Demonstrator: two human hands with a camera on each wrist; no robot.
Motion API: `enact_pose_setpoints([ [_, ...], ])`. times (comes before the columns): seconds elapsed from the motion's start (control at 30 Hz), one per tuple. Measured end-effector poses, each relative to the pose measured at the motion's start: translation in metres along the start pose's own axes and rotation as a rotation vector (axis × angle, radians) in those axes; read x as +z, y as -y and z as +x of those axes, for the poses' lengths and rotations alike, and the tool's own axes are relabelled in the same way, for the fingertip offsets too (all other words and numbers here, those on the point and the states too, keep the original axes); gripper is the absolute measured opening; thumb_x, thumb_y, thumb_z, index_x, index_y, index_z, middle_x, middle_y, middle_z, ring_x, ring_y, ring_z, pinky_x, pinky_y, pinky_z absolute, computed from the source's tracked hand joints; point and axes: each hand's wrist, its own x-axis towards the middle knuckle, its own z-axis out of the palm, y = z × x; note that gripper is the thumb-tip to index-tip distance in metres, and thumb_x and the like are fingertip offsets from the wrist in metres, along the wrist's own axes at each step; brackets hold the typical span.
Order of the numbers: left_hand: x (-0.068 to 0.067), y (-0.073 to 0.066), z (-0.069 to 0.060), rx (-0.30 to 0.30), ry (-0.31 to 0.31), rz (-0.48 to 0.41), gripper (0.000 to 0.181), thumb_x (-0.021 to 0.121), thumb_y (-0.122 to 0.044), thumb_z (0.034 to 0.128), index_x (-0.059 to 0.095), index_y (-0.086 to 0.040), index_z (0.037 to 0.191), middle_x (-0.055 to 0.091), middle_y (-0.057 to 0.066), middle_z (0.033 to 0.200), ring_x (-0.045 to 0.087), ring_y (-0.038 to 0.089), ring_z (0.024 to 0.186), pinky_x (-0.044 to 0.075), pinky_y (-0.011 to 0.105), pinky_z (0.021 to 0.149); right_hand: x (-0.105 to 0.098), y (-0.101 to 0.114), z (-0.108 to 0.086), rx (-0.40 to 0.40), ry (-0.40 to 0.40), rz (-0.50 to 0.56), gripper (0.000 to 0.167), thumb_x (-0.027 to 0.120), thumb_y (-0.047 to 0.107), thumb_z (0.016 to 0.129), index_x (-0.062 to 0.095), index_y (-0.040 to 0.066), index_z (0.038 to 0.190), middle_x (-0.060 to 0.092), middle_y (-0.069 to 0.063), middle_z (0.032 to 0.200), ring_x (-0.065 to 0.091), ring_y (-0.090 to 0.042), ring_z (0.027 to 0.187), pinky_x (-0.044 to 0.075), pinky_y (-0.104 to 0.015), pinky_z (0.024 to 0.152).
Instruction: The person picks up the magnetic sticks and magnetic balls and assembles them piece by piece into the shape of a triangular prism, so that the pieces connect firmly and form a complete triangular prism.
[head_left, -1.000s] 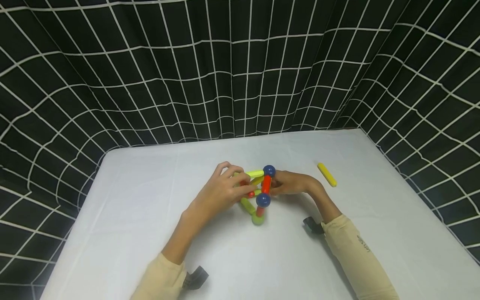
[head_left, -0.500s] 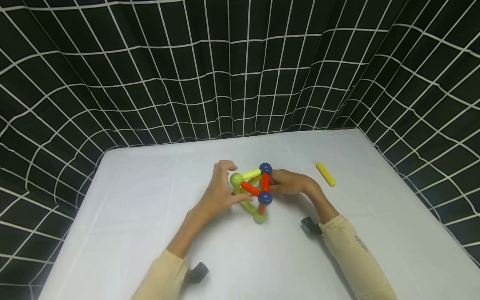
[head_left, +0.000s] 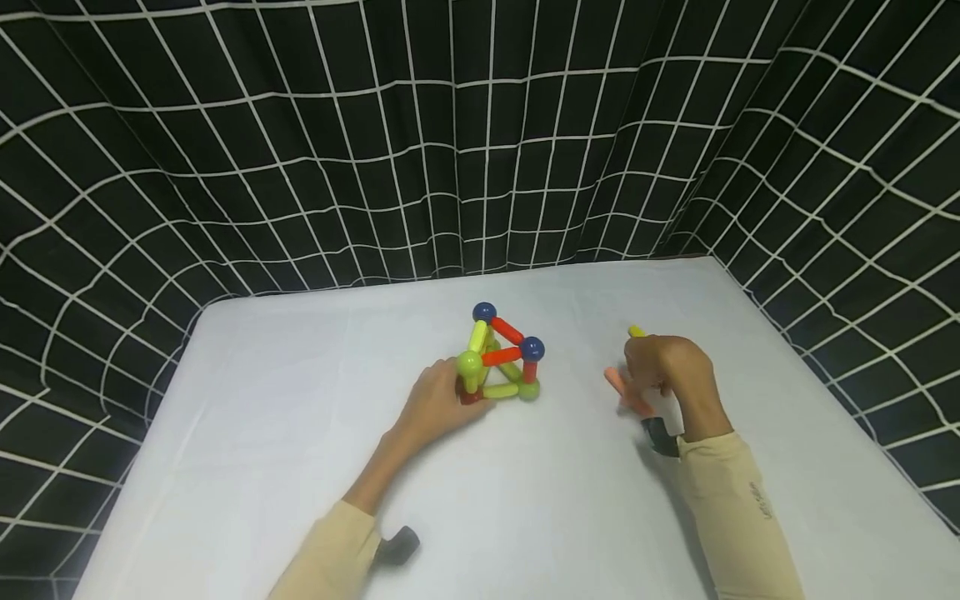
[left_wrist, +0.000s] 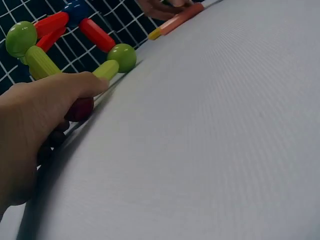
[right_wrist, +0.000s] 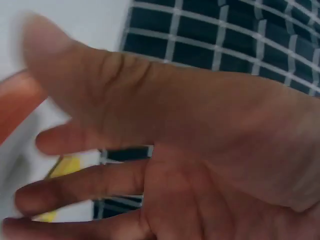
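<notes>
A ball-and-stick toy frame (head_left: 501, 357) of red and yellow-green rods, with blue and green balls, stands at the table's middle. With its thumb on a yellow-green rod (left_wrist: 42, 62), my left hand (head_left: 435, 408) grips the frame's lower left corner by a dark red ball (left_wrist: 80, 109). Some of its fingers are hidden behind the frame. To the right, my right hand (head_left: 663, 367) is over an orange rod (head_left: 628, 392) and a yellow rod (head_left: 637, 332). Its thumb and fingers are spread apart in the right wrist view, around the orange rod's end; no grip shows.
A white cloth covers the table (head_left: 262, 417). Behind and beside it hangs a dark curtain with a white grid (head_left: 390, 167). A small dark wrist device (head_left: 397, 547) sits at the left sleeve, another (head_left: 662, 437) at the right.
My right hand has left the frame and moved right to the loose rods. The frame has turned, and my left hand now grips its lower left corner. The orange rod has come into view.
</notes>
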Motion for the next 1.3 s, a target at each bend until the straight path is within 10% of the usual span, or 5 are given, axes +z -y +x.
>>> enact_pose_setpoints([
  [0.17,0.001,0.003,-0.002,0.004,-0.014,0.012,0.037,0.083,-0.048,0.0867,0.06,-0.02,0.091,0.057,-0.005,0.073,0.052,0.013,0.071,0.043,0.027,0.065,0.012,-0.004,0.01,0.036,0.069,0.063,0.028,0.074,-0.011,0.07,0.063,0.008,0.086,0.068,-0.006,0.069,0.062,-0.014,0.06,0.047,-0.026,0.06],
  [0.4,0.002,0.004,-0.003,0.017,-0.039,0.037,0.033,0.074,-0.047,0.094,0.058,-0.021,0.083,0.051,-0.004,0.069,0.048,0.013,0.068,0.039,0.026,0.063,0.007,0.024,0.001,-0.38,0.169,0.093,0.023,0.069,0.002,0.083,0.071,0.012,0.104,0.065,0.0,0.086,0.059,-0.012,0.07,0.049,-0.025,0.068],
  [0.67,0.001,0.002,-0.003,0.027,-0.056,0.076,0.035,0.074,-0.046,0.0928,0.057,-0.019,0.079,0.05,-0.004,0.067,0.046,0.013,0.068,0.036,0.025,0.063,0.02,0.091,-0.02,-0.745,0.036,0.098,0.017,0.064,0.01,0.102,0.064,0.007,0.119,0.061,0.003,0.08,0.057,-0.008,0.07,0.048,-0.022,0.066],
  [1.07,0.0,0.003,-0.001,0.055,-0.046,0.035,0.029,0.075,-0.037,0.0919,0.058,-0.016,0.082,0.05,-0.003,0.067,0.047,0.014,0.069,0.037,0.025,0.062,0.043,0.123,-0.015,-0.557,-0.292,-0.029,0.023,0.06,0.025,0.107,0.069,0.004,0.106,0.045,0.0,0.07,0.046,-0.015,0.061,0.035,-0.022,0.055],
  [1.3,0.001,0.006,-0.001,0.038,-0.016,0.031,0.027,0.075,-0.039,0.0917,0.06,-0.018,0.087,0.052,-0.003,0.072,0.047,0.013,0.073,0.038,0.025,0.066,0.062,0.135,-0.008,-0.419,-0.418,-0.22,0.02,0.069,-0.005,0.094,0.067,0.001,0.113,0.067,-0.015,0.087,0.06,-0.026,0.073,0.057,-0.035,0.068],
])
